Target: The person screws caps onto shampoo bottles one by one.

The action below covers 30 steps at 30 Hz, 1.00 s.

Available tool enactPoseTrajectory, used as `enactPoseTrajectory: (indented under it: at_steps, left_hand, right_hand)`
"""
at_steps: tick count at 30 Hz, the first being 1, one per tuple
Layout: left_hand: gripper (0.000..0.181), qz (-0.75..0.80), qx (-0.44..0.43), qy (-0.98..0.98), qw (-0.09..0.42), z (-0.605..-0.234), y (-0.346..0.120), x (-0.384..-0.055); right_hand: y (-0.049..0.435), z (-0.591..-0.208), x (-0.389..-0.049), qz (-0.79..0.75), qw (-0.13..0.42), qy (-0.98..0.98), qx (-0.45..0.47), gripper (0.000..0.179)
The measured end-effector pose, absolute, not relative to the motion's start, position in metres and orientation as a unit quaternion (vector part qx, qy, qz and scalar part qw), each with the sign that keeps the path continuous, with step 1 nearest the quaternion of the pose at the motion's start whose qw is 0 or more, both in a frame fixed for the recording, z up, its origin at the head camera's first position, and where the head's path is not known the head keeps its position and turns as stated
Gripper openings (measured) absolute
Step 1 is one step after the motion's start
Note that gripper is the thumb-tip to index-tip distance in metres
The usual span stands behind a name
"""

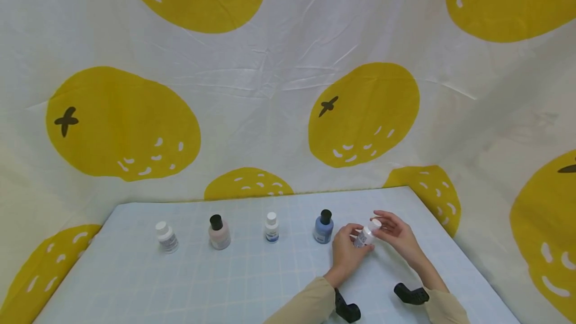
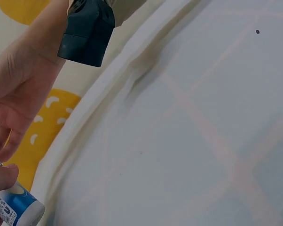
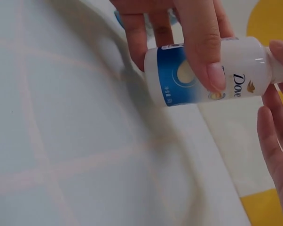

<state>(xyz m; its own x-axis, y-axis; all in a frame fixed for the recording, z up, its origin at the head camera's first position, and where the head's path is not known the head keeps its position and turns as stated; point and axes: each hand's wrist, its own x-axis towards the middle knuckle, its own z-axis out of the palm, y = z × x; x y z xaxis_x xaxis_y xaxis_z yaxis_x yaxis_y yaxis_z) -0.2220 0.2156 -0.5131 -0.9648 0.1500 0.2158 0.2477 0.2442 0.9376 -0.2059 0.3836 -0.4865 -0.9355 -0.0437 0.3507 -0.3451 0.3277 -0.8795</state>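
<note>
Near the right side of the table, a small white Dove bottle (image 1: 365, 235) with a blue base is held tilted above the cloth. My left hand (image 1: 348, 253) grips its body, the thumb (image 3: 208, 66) lying across the label in the right wrist view. At the other end, my right hand (image 1: 400, 239) pinches the white cap (image 1: 374, 224) between thumb and fingers. Whether the cap has turned cannot be seen. The blue base (image 2: 20, 200) shows in the left wrist view, under the left thumb. Just left of the left hand stands a blue bottle (image 1: 323, 229) with a black cap.
Further left stand a white bottle (image 1: 272, 229) with a blue base, a pale pink bottle (image 1: 219, 235) with a black cap, and another white bottle (image 1: 167, 238). A pale checked cloth (image 1: 135, 284) covers the table. Behind hangs a fruit-print curtain (image 1: 270, 129).
</note>
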Motion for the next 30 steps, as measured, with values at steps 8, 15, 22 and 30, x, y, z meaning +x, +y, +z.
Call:
enactPoseTrajectory:
  at_steps: [8,15,22,30]
  left_hand:
    - [0.042,-0.598,-0.127,-0.79,0.044,-0.513,0.215,-0.219]
    - [0.041,-0.596,-0.118,-0.794,0.029,-0.513,0.217,-0.218]
    - [0.041,-0.595,-0.131,-0.791,0.051,-0.515,0.217,-0.219]
    - [0.043,-0.597,-0.124,-0.79,0.055,-0.515,0.216,-0.221]
  right_hand:
    - [0.373,-0.487,-0.205,0.549,0.17,-0.815,0.078,0.043]
    - [0.369,-0.486,-0.206,0.534,0.173,-0.827,0.039,0.043]
    - [0.365,-0.486,-0.206,0.541,0.15,-0.826,0.058,0.047]
    - [0.368,-0.486,-0.201,0.581,0.127,-0.784,0.18,0.046]
